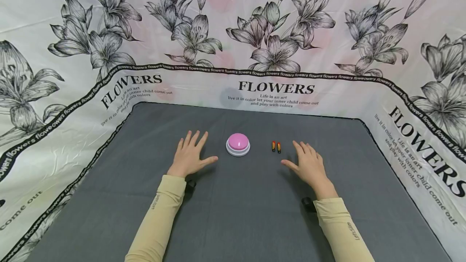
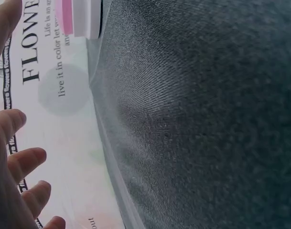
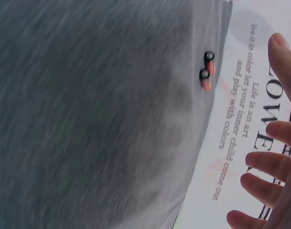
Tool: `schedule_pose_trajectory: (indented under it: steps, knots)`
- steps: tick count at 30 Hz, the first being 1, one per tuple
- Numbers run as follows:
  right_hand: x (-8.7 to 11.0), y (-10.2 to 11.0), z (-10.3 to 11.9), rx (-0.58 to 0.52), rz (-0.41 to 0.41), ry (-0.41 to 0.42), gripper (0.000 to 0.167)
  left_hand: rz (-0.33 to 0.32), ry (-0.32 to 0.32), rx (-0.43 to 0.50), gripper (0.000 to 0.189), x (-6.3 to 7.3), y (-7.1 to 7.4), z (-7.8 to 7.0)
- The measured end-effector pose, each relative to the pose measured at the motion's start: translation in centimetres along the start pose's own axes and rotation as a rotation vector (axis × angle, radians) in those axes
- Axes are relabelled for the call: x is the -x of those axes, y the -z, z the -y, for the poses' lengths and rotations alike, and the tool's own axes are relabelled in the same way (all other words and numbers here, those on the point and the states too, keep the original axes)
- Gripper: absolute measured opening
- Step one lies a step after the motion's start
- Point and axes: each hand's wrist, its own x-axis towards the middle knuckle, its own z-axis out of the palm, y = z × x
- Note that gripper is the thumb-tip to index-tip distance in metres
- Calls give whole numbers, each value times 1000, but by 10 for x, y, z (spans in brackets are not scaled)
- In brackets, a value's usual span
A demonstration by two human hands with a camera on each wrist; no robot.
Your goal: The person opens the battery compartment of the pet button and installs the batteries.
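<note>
Lettering looms beyond pink button

"FLOWERS" it reads, on the white backdrop behind the button, and underneath, "Life is an art"! Left hand, just left of the button: fingers fanned wide, grasping nothing. Right hand, farther out to the button's right: spread too, also unladen. Glossy pink dome, round white base, sitting on the grey surface. And two red-orange and black batteries lie side by side, right of the button, near the right hand!
</note>
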Motion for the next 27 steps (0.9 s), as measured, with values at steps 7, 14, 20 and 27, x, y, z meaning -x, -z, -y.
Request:
schedule_pose_trajectory:
  steps: [7, 14, 20, 27]
  knots:
    - [-11, -8, 18, -35, 20, 32, 83, 36, 2, 40, 95, -9, -6, -1]
    - [-22, -17, 38, -139, -4, 90, 77, 47, -12, 138, 95, -19, -11, -8]
    - [-31, -25, 53, -224, 35, 80, 75, 79, -30, 201, 97, -28, -17, -14]
    - [-46, -40, 62, -392, 104, 78, 74, 163, -5, 476, 98, -39, -28, -17]
